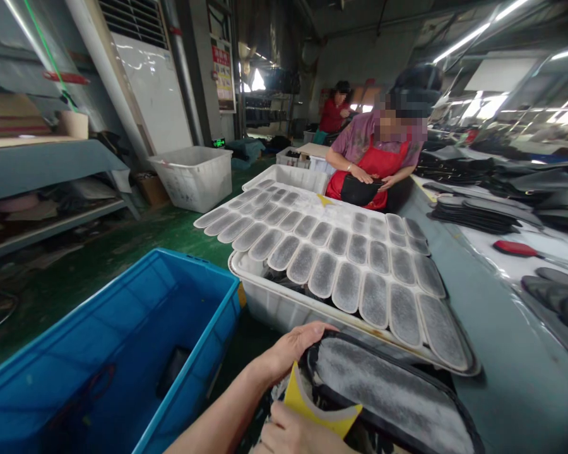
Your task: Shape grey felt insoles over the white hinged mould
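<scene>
My left hand reaches in from the lower left and closes on the upper left edge of a black, bag-like piece. The piece has a dark rounded rim and a grey oval panel smeared with whitish residue. Low in the picture, my right hand grips a yellow scraper with a concave edge and two pointed corners. The scraper lies over the left end of the piece; whether it touches the panel I cannot tell. The lower part of the piece is cut off by the frame.
Many grey oval panels lie in overlapping rows over a white bin. A blue crate stands to the left, with a dark item inside. Across the panels, a person in a red apron handles a black piece. Black pieces are stacked on the right-hand table.
</scene>
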The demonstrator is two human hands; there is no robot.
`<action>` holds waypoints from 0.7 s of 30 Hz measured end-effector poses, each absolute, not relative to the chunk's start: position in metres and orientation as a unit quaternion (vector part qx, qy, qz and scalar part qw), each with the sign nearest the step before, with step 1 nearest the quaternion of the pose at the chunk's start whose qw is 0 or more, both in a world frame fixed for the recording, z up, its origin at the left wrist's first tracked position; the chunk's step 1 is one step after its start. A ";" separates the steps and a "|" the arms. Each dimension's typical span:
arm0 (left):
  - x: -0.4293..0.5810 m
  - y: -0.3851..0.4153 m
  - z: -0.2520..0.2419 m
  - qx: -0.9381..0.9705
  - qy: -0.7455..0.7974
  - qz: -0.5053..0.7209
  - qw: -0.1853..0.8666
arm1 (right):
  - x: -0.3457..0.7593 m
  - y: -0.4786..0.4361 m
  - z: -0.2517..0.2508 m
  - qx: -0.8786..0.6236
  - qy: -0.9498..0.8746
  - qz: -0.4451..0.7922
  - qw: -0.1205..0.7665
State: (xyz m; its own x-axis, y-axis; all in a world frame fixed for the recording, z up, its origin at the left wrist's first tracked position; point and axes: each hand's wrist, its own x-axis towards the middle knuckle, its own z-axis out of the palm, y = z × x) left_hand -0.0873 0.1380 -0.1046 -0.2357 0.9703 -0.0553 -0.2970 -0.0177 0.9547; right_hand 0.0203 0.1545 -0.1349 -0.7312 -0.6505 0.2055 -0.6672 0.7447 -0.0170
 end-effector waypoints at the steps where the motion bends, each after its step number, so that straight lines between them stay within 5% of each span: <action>1: -0.088 0.138 -0.106 0.345 0.473 0.622 0.520 | 0.016 0.155 -0.140 0.361 -0.927 0.029 0.093; 7: -0.092 0.140 -0.113 0.334 0.447 0.618 0.554 | 0.017 0.162 -0.140 0.347 -0.931 -0.010 0.115; 17: -0.101 0.139 -0.108 0.388 0.492 0.578 0.522 | 0.006 0.161 -0.117 0.261 -0.927 0.005 0.270; 21: -0.101 0.137 -0.098 0.381 0.515 0.569 0.515 | 0.003 0.162 -0.108 0.241 -0.940 -0.004 0.242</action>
State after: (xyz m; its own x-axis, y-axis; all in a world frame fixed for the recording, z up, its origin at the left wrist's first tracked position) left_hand -0.1009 0.1366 -0.0984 -0.1781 0.9793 -0.0964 -0.1946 0.0610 0.9790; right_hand 0.0028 0.1620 -0.1082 -0.7662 -0.4549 0.4539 -0.4513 0.8837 0.1239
